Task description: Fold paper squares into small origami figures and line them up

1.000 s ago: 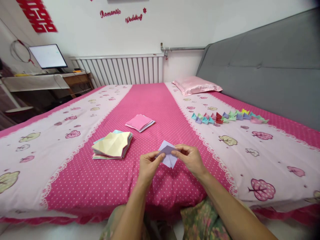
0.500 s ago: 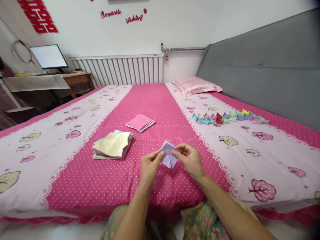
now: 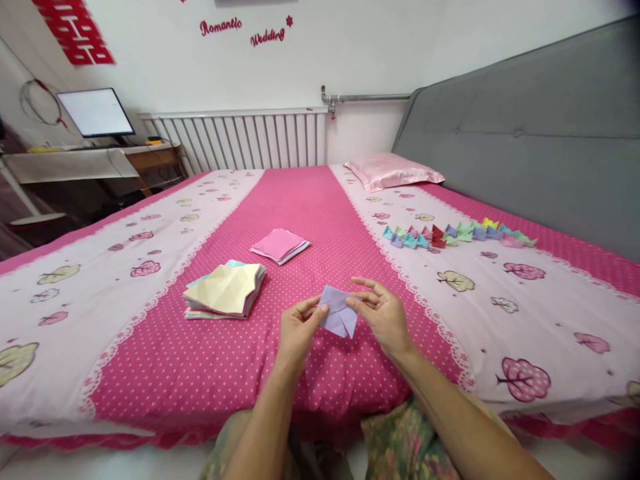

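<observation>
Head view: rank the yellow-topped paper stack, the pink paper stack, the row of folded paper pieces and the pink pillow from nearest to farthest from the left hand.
From the left hand:
1. Yellow-topped paper stack, to its left.
2. Pink paper stack, ahead on the centre strip.
3. Row of folded paper pieces, far right.
4. Pink pillow, by the headboard.

Matt lilac paper piece (image 3: pixel 339 313), creased, thin. Matt pastel paper in yellow-topped stack (image 3: pixel 225 291) and pink stack (image 3: pixel 280 245). Row of folded paper figures (image 3: pixel 457 235), matt too. Woven cotton-like bedsheet (image 3: pixel 310 207), printed, dull. Satin pillow (image 3: pixel 393 171), glossy. Grey fabric headboard (image 3: pixel 525 133). Painted metal radiator (image 3: pixel 245 140), smooth.
</observation>
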### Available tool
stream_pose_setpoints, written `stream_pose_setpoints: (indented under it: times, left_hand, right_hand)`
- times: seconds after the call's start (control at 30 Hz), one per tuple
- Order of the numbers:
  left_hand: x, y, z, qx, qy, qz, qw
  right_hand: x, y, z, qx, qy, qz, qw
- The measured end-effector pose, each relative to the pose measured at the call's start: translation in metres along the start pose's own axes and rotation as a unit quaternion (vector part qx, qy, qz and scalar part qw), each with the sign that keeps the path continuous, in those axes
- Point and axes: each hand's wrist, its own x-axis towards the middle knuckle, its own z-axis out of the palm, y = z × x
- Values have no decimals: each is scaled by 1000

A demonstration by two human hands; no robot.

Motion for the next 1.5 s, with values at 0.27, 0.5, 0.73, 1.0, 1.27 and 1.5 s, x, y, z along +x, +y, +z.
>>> stream_pose_setpoints:
  times: [0.27, 0.5, 0.73, 1.0, 1.27, 1.5]
  left_hand:
    - [-1, -1, 0, 77, -7, -34, 996]
    - [-2, 1, 1, 33, -20, -69, 997]
    - [0, 2, -1, -39, -7, -100, 994]
    - [-2, 5, 1, -55, -10, -110, 992]
    - [0, -1, -4, -34, -29, -103, 994]
    - [-1, -2, -5, -14, -44, -94, 994]
  right_hand:
    - [-2, 0, 2, -24, -61, 30, 997]
    - [0, 2, 2, -14, -66, 36, 997]
    - [2, -3, -7, -43, -126, -17, 991]
    - [1, -8, -11, -166, -189, -139, 958]
    - [3, -6, -11, -214, -174, -150, 949]
    - [1, -3, -5, -144, -161, -63, 974]
